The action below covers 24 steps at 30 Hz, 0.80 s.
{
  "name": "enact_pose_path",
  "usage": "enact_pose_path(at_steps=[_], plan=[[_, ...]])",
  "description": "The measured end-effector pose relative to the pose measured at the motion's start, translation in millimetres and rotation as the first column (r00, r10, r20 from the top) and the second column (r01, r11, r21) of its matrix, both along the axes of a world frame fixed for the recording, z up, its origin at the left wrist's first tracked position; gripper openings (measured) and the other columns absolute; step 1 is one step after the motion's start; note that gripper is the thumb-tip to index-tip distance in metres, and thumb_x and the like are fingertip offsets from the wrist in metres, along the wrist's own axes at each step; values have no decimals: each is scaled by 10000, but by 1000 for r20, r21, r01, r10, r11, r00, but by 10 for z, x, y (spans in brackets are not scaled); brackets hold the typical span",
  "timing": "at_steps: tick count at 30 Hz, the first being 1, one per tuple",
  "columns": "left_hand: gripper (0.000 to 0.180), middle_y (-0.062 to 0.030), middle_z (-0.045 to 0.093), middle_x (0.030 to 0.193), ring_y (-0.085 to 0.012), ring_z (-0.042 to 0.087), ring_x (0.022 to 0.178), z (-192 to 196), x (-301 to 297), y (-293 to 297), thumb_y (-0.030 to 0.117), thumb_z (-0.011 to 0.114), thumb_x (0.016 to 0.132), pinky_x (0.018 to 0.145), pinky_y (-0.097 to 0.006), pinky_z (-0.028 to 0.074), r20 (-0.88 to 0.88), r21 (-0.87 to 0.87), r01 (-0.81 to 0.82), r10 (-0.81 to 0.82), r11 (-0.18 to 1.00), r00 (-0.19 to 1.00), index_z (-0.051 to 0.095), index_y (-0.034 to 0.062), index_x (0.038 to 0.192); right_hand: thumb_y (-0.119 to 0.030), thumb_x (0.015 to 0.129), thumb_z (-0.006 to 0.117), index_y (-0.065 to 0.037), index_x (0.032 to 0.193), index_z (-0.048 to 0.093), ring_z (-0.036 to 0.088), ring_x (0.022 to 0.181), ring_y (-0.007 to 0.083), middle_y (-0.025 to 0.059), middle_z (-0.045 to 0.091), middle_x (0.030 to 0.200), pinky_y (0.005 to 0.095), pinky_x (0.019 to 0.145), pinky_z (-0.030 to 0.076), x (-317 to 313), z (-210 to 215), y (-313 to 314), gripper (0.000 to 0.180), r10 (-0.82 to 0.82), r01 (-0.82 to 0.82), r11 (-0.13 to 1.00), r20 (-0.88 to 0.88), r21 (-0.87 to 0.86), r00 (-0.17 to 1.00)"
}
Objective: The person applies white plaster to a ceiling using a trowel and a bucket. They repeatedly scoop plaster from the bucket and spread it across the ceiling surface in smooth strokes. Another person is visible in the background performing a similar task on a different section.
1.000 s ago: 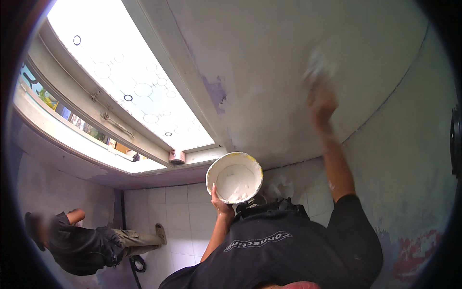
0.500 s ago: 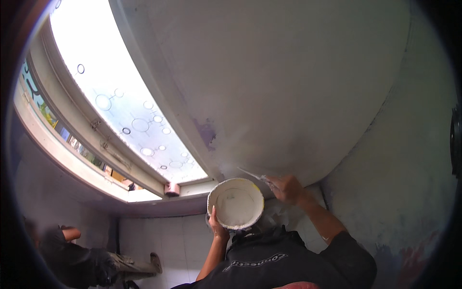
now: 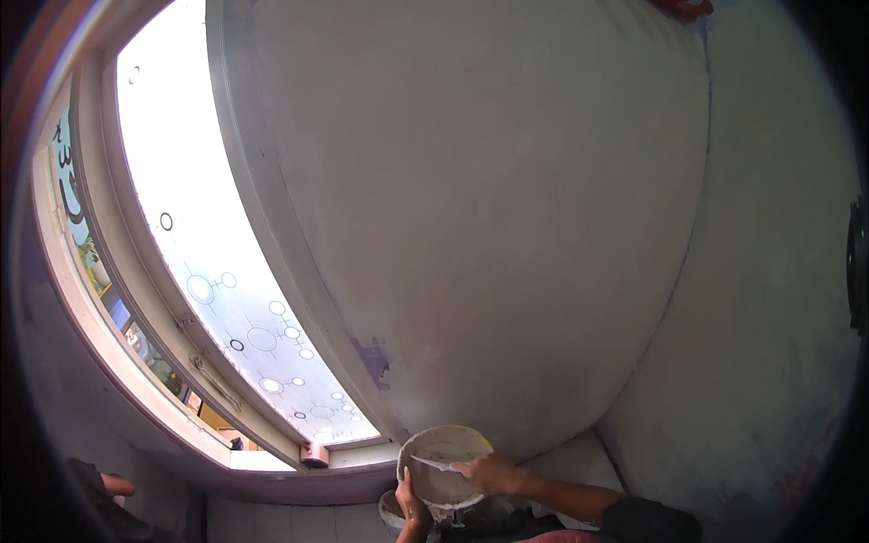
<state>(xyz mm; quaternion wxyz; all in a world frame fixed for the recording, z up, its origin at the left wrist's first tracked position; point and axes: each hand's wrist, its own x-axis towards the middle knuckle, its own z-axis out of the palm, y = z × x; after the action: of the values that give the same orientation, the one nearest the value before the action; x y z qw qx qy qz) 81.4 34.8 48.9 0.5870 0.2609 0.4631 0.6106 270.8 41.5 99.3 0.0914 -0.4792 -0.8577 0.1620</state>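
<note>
A round white bucket (image 3: 412,448) with a yellow mark on its rim is low in the view, whitish paste coating its inside. My left hand (image 3: 414,512) grips its near left side, fingers along the outer wall and the thumb up near the rim. Above the bucket's mouth, my right hand (image 3: 491,474) is closed on a putty knife (image 3: 434,463), whose pale thin blade points left across the opening. Most of the knife's handle is hidden in my fingers. Just beyond the bucket rises a grey-white plastered wall (image 3: 507,235).
A bare purple patch (image 3: 369,362) marks the wall beside the window frame (image 3: 299,299). On the sill sits a small pinkish block (image 3: 314,454). Another bucket (image 3: 389,511) stands below mine. At the lower left shows another person's arm (image 3: 118,486). A reddish object (image 3: 688,9) is at the top edge.
My right hand has brought the putty knife from beside the wall to over the bucket's mouth. The view has tilted up, so the bucket and hands appear lower.
</note>
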Motion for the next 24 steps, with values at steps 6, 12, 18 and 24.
enact_pose_path(at_steps=[6,12,18,24], plan=[[468,-82,617,873,-157,578,763,108,71,22,432,582,891,702,-289,461,-101,23,-132,134,991,986,581,-27,985,-237,845,537,-69,1167,580,645,758,392,217,652,811,483,728,507,-23,25,-65,366,54,-56,995,-20,-86,998],[471,-66,590,798,-135,517,705,71,71,47,453,598,875,651,-282,425,-226,21,-136,138,990,964,569,-16,906,-276,828,576,-14,1047,634,643,817,367,238,647,837,452,733,489,-104,-107,-40,346,-215,124,952,-324,-280,921],[485,-67,597,825,-153,541,721,43,71,106,451,593,877,677,-295,434,-141,28,-201,203,979,969,586,-30,932,-115,877,543,22,1097,615,640,922,216,102,665,1015,347,800,496,-69,-416,95,269,-666,83,690,-586,-719,462],[532,-119,639,952,-209,603,809,40,149,112,420,537,911,760,-309,464,-186,-19,-390,380,921,906,577,-75,1102,-53,906,489,-3,1263,482,581,1077,218,106,584,1181,375,948,473,359,-116,144,361,-627,-195,774,-689,-602,-363]])
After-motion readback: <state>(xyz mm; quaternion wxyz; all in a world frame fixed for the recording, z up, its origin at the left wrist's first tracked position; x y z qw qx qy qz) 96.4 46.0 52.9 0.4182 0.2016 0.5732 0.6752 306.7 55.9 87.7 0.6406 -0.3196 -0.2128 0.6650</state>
